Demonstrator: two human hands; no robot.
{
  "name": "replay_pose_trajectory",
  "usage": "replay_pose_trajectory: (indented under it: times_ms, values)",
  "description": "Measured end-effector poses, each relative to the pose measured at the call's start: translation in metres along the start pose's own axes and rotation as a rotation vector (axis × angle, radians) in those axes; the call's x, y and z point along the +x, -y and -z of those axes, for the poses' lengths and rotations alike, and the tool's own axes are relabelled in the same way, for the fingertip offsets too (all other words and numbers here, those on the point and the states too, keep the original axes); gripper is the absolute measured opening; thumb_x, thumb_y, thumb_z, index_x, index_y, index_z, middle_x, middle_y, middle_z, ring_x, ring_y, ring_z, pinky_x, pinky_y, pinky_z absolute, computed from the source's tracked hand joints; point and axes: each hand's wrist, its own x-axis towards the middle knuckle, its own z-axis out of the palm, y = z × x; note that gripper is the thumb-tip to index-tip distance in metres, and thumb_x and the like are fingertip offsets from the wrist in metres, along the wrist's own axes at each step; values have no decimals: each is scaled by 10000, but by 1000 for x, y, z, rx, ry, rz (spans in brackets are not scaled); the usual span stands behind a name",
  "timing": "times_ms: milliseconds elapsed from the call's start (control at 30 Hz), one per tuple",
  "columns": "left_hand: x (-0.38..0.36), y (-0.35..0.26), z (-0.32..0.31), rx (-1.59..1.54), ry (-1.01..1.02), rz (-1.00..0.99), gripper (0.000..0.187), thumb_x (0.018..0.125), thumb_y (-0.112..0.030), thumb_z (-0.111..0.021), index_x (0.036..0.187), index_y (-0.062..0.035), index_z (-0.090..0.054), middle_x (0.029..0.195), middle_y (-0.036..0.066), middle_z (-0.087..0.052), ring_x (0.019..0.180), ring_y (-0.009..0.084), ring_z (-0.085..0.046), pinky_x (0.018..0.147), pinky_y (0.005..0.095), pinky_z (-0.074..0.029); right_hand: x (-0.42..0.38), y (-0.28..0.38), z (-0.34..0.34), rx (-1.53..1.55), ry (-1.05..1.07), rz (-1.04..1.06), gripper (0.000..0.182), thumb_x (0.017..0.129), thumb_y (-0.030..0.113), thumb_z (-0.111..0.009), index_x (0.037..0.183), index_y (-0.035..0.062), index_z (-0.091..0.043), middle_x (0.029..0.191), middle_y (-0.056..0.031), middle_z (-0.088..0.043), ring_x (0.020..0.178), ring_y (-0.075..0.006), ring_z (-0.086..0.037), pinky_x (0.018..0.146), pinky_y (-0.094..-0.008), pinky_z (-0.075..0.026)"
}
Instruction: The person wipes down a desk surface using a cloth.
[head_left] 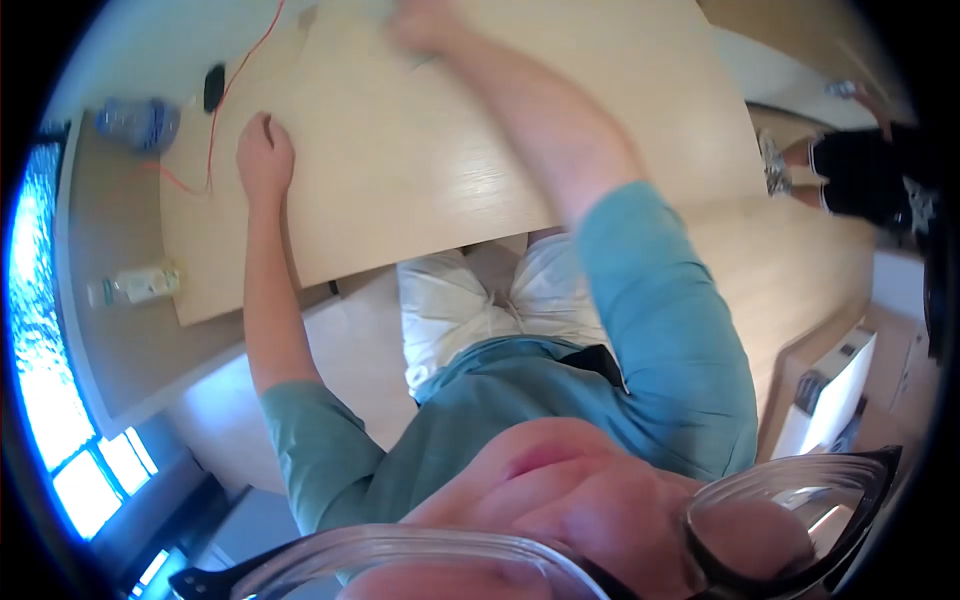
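Observation:
My left hand [265,165] rests on the pale wooden table [400,170] near its left side, its fingers curled into a fist with nothing showing in it. Beside it, a thin red cable [212,130] runs along the tabletop, and a small black object [214,88] lies just beyond. My right hand [425,28] is stretched far over the table at the upper edge of the view, smeared by motion. Close under its wrist shows a small greenish mark [425,62]. Whatever the right fingers hold, I cannot tell.
At the left, a ledge by the window bears a crumpled blue clear plastic item [138,123] and a bottle with a pale label [145,284]. Another person [865,170] in dark clothes stands beyond the table's right side. A white boxy object [828,390] stands lower right.

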Motion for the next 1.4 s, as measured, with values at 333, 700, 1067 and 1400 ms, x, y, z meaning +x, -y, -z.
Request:
replay_pose_trajectory:
  times_ms: [333,700,1067,1400]
  values:
    - [3,6,-3,170,25,50,294,980,-271,-576,1233,-136,-640,1256,82,-675,1222,306,-603,1033,489,-455,-84,-343,248,-753,-111,-466,689,1003,513,-348,1498,80,-552,1553,-207,-528,1469,-379,-468,1209,-496,-371]
    - [-7,35,-9,-32,-121,121,426,1016,-283,-508,1359,-47,-594,1370,191,-624,1281,380,-566,1102,494,-418,-50,172,-24,-171,-76,110,317,888,180,-515,987,-14,-745,1110,-242,-715,1102,-404,-643,1015,-535,-461]
    - [-10,46,6,-32,138,240,504,1049,-357,-431,1370,-29,-640,1387,196,-657,1320,381,-582,1110,452,-447,-82,100,45,-410,147,40,326,927,190,-507,1065,12,-742,1180,-209,-717,1120,-367,-655,998,-532,-482]
    - [-23,27,9,145,-115,126,288,935,-235,-601,1079,7,-660,1120,250,-667,1105,428,-615,971,534,-490,-177,-222,228,-767,-78,-620,641,1009,452,-384,1566,155,-495,1561,-197,-520,1473,-371,-454,1221,-499,-336]
